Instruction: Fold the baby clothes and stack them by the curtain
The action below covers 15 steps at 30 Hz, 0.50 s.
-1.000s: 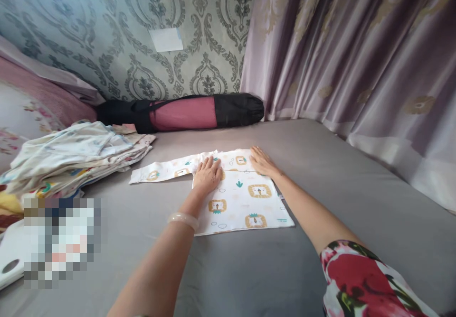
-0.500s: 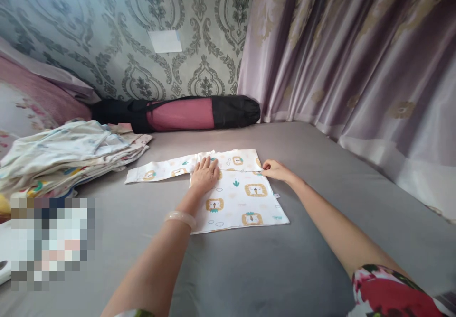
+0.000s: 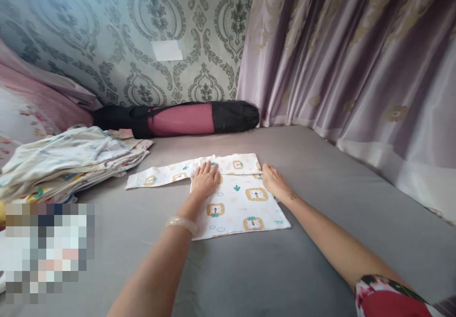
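Note:
A white long-sleeved baby shirt [image 3: 231,208] printed with tan lion faces and green leaves lies flat on the bed. One sleeve [image 3: 164,173] stretches out to the left, while the other is folded across the upper part of the body. My left hand [image 3: 205,180], with a pale bangle at the wrist, rests palm down on the shirt near the left shoulder, its fingers extended. At the right edge of the shirt, by the end of the folded sleeve, my right hand [image 3: 275,182] has its fingers closed on the fabric; the fingertips are partly hidden.
A pile of clothes [image 3: 74,158] lies at the left. Against the patterned wall is a long black and dark-pink bag [image 3: 181,119]. Purple curtains [image 3: 342,70] hang along the right side of the grey bed [image 3: 320,241]. A blurred patch covers the lower left.
My right hand has turned at the shirt's right edge, its wrist now lower and closer to the shirt. My left hand stays flat on the fabric. The view has tilted slightly upward.

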Each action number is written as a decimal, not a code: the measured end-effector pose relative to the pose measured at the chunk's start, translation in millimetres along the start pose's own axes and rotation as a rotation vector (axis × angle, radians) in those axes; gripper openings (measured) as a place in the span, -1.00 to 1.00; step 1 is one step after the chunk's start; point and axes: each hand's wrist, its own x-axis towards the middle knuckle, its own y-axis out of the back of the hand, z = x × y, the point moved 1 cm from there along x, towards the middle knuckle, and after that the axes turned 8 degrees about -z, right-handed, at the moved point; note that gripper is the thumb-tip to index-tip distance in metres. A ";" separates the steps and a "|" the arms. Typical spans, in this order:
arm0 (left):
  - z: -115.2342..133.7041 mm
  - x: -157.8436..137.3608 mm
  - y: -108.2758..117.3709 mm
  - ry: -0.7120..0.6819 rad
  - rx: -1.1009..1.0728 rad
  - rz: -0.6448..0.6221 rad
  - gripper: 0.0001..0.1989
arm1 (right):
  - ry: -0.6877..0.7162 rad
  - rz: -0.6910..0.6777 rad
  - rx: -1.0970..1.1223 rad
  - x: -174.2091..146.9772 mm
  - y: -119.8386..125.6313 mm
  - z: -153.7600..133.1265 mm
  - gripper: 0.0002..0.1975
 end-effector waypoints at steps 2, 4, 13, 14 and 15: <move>0.5 -0.2 0.6 -0.001 -0.005 -0.008 -0.49 | 0.033 -0.038 -0.034 4.7 5.3 1.1 -0.67; 1.1 -0.7 1.0 -0.001 -0.013 -0.010 -0.48 | 0.064 -0.029 -0.076 10.3 10.8 -2.7 -0.70; 1.4 -0.7 -1.2 -0.004 0.056 0.043 -0.45 | 0.266 0.151 0.021 45.7 -19.5 -75.0 -0.43; 1.3 -0.5 -1.4 0.000 0.064 0.032 -0.45 | 0.255 0.138 0.031 49.6 -25.0 -79.2 -0.40; 1.2 -0.3 -1.6 0.007 0.070 0.022 -0.44 | 0.246 0.124 0.039 53.0 -29.6 -81.9 -0.38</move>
